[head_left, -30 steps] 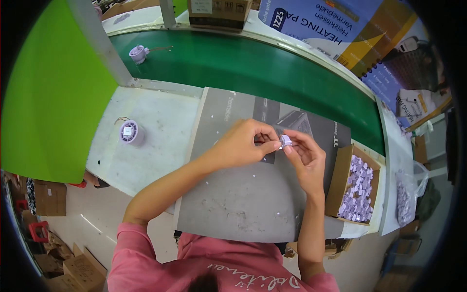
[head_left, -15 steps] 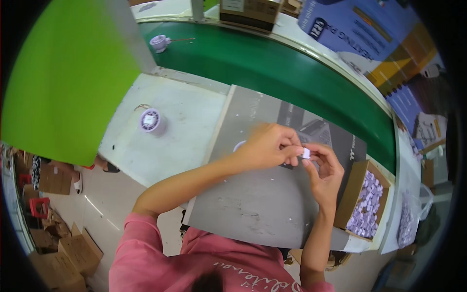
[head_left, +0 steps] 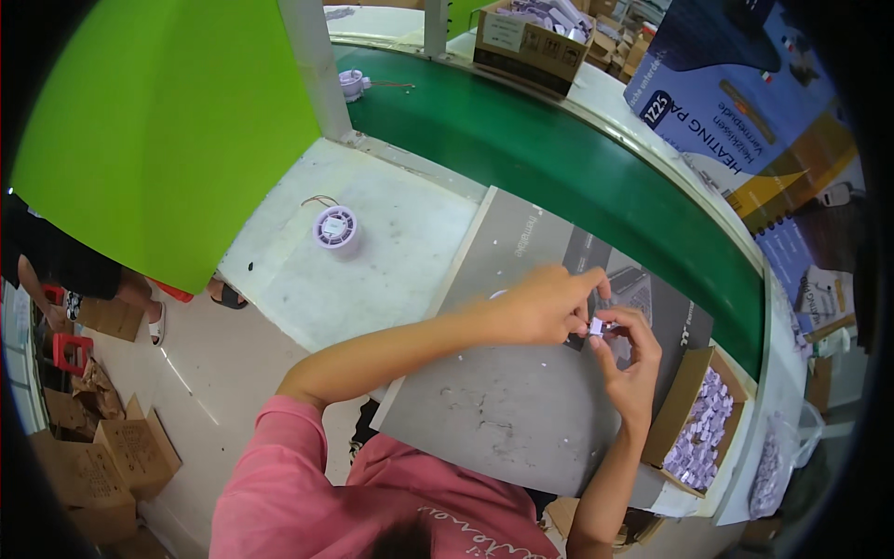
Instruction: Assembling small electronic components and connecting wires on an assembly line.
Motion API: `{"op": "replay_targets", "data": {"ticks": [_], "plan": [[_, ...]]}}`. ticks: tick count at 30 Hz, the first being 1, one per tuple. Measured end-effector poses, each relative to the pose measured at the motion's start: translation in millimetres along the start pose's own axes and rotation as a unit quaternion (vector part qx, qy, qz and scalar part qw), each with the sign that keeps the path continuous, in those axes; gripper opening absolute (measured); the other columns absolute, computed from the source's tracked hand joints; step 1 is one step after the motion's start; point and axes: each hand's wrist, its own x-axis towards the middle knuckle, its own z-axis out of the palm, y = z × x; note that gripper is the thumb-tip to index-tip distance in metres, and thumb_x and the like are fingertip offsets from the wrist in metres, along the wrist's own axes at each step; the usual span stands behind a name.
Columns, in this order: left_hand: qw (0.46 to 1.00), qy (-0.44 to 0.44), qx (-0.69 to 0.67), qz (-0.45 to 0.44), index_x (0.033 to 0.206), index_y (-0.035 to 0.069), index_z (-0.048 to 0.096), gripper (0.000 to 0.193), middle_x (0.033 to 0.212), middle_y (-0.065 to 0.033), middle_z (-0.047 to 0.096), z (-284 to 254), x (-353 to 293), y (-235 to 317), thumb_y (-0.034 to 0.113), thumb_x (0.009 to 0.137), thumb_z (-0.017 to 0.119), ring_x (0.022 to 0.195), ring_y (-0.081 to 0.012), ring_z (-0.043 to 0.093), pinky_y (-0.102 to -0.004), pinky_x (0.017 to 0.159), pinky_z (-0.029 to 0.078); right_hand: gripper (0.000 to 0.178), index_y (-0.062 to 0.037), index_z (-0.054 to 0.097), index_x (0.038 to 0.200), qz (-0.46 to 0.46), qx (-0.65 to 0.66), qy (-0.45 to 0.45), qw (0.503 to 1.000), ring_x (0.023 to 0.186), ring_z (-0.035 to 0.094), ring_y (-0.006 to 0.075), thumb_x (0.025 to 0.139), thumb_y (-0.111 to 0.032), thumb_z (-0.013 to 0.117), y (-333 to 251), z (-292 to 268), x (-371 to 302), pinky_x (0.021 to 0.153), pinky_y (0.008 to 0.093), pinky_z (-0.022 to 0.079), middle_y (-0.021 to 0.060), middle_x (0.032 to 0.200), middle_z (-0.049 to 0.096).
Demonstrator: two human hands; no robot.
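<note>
Lilac piece [head_left: 596,327] is pinched in right hand's [head_left: 637,366] grip, left hand's [head_left: 548,304] unclear, near a cardboard box [head_left: 676,410].

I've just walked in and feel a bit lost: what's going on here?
A person in a pink top is handling a small lilac piece over a grey board. It is in the grip of the right hand, with the left hand right beside it. At the right, a box holds many small lilac bits. A round lilac unit stands on the white table, and another is on the green belt.
</note>
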Motion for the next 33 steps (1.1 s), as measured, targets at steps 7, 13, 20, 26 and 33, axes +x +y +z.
{"op": "replay_targets", "data": {"ticks": [7,13,20,26,33], "plan": [[0.909,0.013,0.416,0.000,0.099,0.006,0.065,0.027,0.078,-0.0110,0.069,-0.6,-14.2,3.8,0.015,0.076,0.073,0.086,-0.0277,0.066,-0.0481,0.103,0.029,0.034,-0.0023,0.066,0.101,-0.030,-0.088,-0.039,0.995,0.088,0.060,0.0262,0.068,0.006,0.072,-4.5,6.4,0.3,0.076,0.0323,0.049,0.0113,0.096,0.066],[0.902,-0.067,0.425,-0.028,0.082,0.005,0.071,0.014,0.083,-0.0111,0.068,7.0,-7.9,6.9,0.017,0.075,0.073,0.094,-0.0277,0.064,-0.0532,0.104,0.027,0.035,-0.0041,0.066,0.100,0.010,-0.090,-0.063,0.994,0.097,0.057,0.0275,0.067,0.005,0.073,-3.7,9.4,-4.1,0.082,0.0356,0.048,0.0112,0.095,0.065],[0.916,-0.078,0.394,-0.009,0.118,0.001,0.055,0.050,0.114,-0.0181,0.059,-7.0,-47.8,-9.0,0.007,0.071,0.072,0.104,-0.0380,0.060,-0.0491,0.091,0.049,0.046,-0.0073,0.062,0.110,-0.028,-0.174,-0.107,0.979,0.106,0.051,0.0339,0.066,-0.001,0.073,-8.5,32.3,-5.3,0.098,0.0411,0.036,0.0123,0.102,0.063],[0.960,0.017,0.267,0.077,0.106,-0.004,0.056,0.061,0.094,-0.0202,0.063,-5.9,-51.3,-3.1,0.010,0.054,0.083,0.091,-0.0398,0.063,-0.0441,0.075,0.053,0.064,-0.0026,0.048,0.132,-0.022,-0.126,-0.087,0.988,0.108,0.053,0.0354,0.071,0.002,0.068,-26.4,34.9,-12.9,0.099,0.0432,0.038,0.0147,0.103,0.065],[0.962,0.172,0.179,0.111,0.094,-0.002,0.057,0.064,0.084,-0.0207,0.064,-16.9,-66.8,29.6,0.021,0.044,0.090,0.084,-0.0395,0.063,-0.0451,0.071,0.050,0.033,0.0059,0.057,0.121,-0.063,-0.011,-0.072,0.995,0.103,0.061,0.0264,0.089,0.001,0.064,-25.9,-5.2,-14.8,0.093,0.0360,0.049,0.0195,0.113,0.063]]}}
